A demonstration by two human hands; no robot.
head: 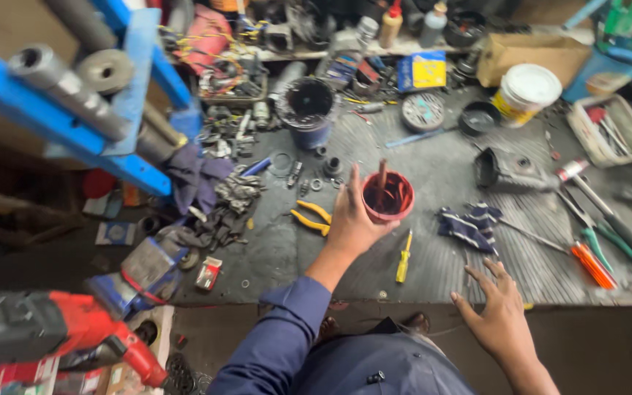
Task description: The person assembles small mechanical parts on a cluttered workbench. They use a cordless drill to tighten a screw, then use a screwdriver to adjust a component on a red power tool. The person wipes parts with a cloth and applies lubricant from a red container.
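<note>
On the bench, middle: a red cup [388,196] stands on the dark ribbed mat [433,256], with a stick upright inside it.
Left hand grip: the left hand [350,219] is curled around the left side of the cup, fingers half closed on its wall, thumb near the rim.
Right hand grip: the right hand [497,311] is open, fingers spread, holding nothing; the fingertips rest at the front edge of the mat.
Near the cup: yellow-handled pliers [310,217] lie just left of the left hand; a yellow screwdriver [403,257] lies just below the cup.
Further out: a striped glove [471,225] lies to the right of the cup, an orange-handled screwdriver [592,265] well apart on the right, a white bucket [525,93] at the back.
Arm pose: the left arm in a blue sleeve [276,344] reaches forward from below; the right wrist is bent, palm down.
</note>
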